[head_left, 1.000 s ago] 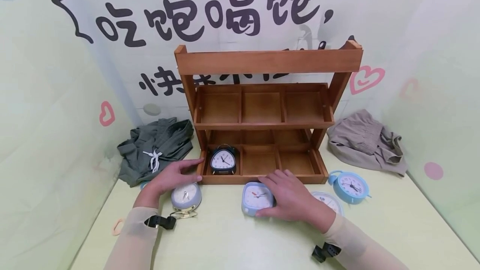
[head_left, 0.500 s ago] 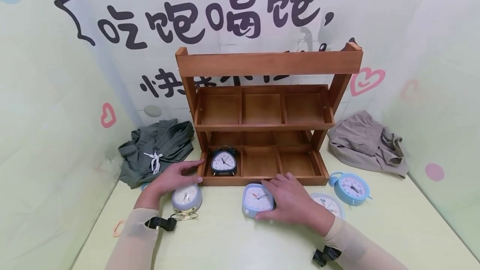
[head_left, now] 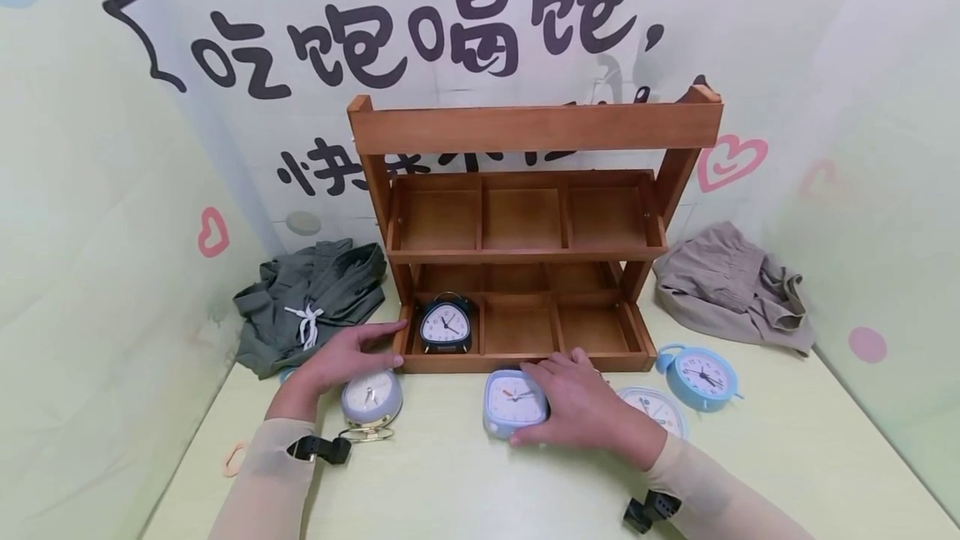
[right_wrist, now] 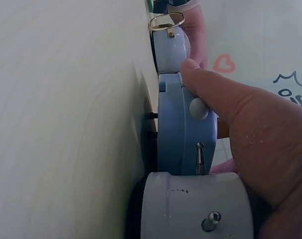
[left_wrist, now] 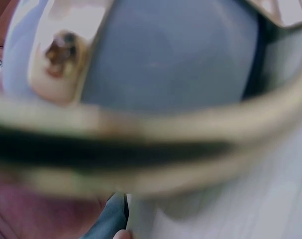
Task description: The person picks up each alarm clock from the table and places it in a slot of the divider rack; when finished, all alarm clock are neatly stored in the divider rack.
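Observation:
My right hand (head_left: pixel 581 407) grips a light-blue square alarm clock (head_left: pixel 516 400) lying face up before the wooden shelf (head_left: pixel 517 363). Its thumb is at the near edge, its fingers at the far edge. In the right wrist view the thumb (right_wrist: pixel 205 79) reaches over the clock's blue side (right_wrist: pixel 170 129). My left hand (head_left: pixel 348 357) touches the shelf's lower left corner, index finger on the side, thumb at the front edge. Under that hand lies a lavender round clock (head_left: pixel 371 400) with a gold ring, blurred and close in the left wrist view.
A black triangular clock (head_left: pixel 446 327) stands in the bottom left compartment. Beyond my right wrist lie a pale round clock (head_left: pixel 652 408), partly covered, and a bright-blue clock (head_left: pixel 703 377). Dark green cloth (head_left: pixel 315 298) and brown-grey cloth (head_left: pixel 727 290) flank the shelf.

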